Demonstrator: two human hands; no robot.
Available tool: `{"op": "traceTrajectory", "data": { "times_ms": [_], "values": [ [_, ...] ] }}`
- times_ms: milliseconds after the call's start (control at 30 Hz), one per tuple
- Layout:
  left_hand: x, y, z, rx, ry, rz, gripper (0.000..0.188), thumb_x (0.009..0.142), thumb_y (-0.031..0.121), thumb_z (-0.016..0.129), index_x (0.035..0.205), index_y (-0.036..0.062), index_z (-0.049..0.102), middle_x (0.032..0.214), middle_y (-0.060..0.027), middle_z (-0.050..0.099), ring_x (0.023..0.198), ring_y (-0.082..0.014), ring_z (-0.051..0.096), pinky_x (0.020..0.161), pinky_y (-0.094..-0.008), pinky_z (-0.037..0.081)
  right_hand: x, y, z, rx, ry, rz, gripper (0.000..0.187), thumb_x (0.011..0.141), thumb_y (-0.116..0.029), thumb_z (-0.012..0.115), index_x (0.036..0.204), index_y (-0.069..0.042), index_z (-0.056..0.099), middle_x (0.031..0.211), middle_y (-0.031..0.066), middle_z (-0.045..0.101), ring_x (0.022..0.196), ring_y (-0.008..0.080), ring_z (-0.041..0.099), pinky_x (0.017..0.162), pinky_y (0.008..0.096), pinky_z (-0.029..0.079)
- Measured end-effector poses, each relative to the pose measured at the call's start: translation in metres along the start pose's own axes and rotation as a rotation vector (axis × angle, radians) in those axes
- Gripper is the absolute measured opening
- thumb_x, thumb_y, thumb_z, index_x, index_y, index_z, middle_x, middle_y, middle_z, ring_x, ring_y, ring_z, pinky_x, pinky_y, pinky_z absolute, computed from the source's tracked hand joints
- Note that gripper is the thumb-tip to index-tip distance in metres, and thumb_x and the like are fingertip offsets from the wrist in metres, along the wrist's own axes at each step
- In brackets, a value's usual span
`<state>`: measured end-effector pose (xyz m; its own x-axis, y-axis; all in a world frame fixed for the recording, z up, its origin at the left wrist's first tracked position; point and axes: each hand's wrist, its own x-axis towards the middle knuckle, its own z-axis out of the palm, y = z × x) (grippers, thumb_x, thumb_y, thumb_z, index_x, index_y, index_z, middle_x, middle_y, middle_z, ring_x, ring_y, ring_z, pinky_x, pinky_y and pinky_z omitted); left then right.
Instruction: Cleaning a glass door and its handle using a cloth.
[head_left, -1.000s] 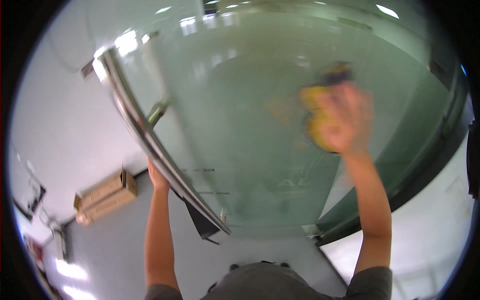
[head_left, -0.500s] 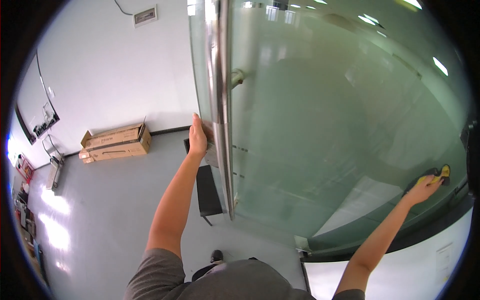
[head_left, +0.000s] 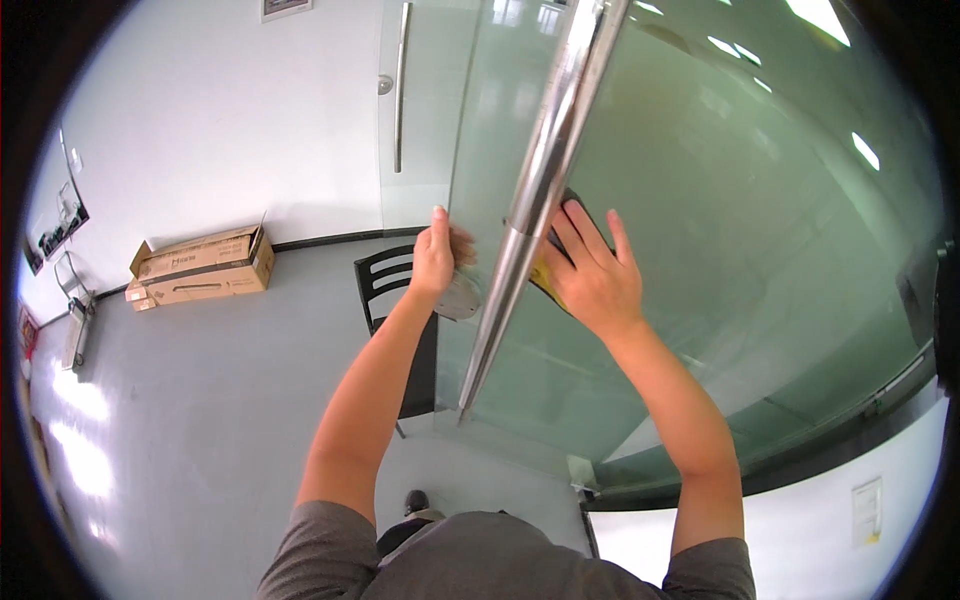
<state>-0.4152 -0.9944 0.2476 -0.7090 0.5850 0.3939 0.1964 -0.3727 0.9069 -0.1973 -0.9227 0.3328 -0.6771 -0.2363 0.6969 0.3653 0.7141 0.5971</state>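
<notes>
A glass door (head_left: 760,250) with a long shiny metal handle (head_left: 540,180) stands in front of me. My left hand (head_left: 435,258) grips the door's left edge, thumb up on the near side; its fingers show through the glass, above a rounded metal lock plate (head_left: 458,298). Just right of the handle, my right hand (head_left: 600,275) presses a yellow-and-black cloth or pad (head_left: 545,278) against the glass. The fingers lie stretched over it, and the hand and handle hide much of it.
Behind the glass edge is a black chair (head_left: 385,268). An open cardboard box (head_left: 200,268) lies along the white wall, with a trolley (head_left: 75,320) to its left. Another glass door handle (head_left: 402,90) shows at the back. The grey floor (head_left: 220,420) reflects light.
My right hand has brought the yellow-and-black cloth or pad from the glass's far right to beside the handle. The view has shifted, and the handle now appears farther right and tilted.
</notes>
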Motion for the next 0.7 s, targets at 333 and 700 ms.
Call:
{"op": "traceTrajectory", "data": {
  "times_ms": [333, 700],
  "values": [
    [-0.005, -0.007, 0.001, -0.081, -0.016, -0.061, 0.073, 0.096, 0.057, 0.029, 0.070, -0.0038, 0.060, 0.063, -0.0092, 0.058, 0.059, -0.0178, 0.057, 0.056, -0.0310, 0.046, 0.076, 0.034, -0.073, 0.718, 0.631, 0.567, 0.021, 0.089, -0.010, 0.054, 0.107, -0.004, 0.063, 0.118, 0.0159, 0.059, 0.105, 0.0210, 0.060, 0.085, 0.0334, 0.046],
    [-0.003, 0.007, 0.006, -0.115, -0.038, -0.061, 0.072, 0.096, 0.056, 0.032, 0.070, -0.0051, 0.060, 0.062, -0.0092, 0.057, 0.057, -0.0172, 0.056, 0.055, -0.0302, 0.046, 0.162, 0.015, -0.063, 0.744, 0.683, 0.727, 0.066, 0.079, -0.015, 0.070, 0.134, 0.001, 0.038, 0.121, 0.0159, 0.055, 0.106, 0.0227, 0.056, 0.093, 0.0327, 0.042]
  ]
}}
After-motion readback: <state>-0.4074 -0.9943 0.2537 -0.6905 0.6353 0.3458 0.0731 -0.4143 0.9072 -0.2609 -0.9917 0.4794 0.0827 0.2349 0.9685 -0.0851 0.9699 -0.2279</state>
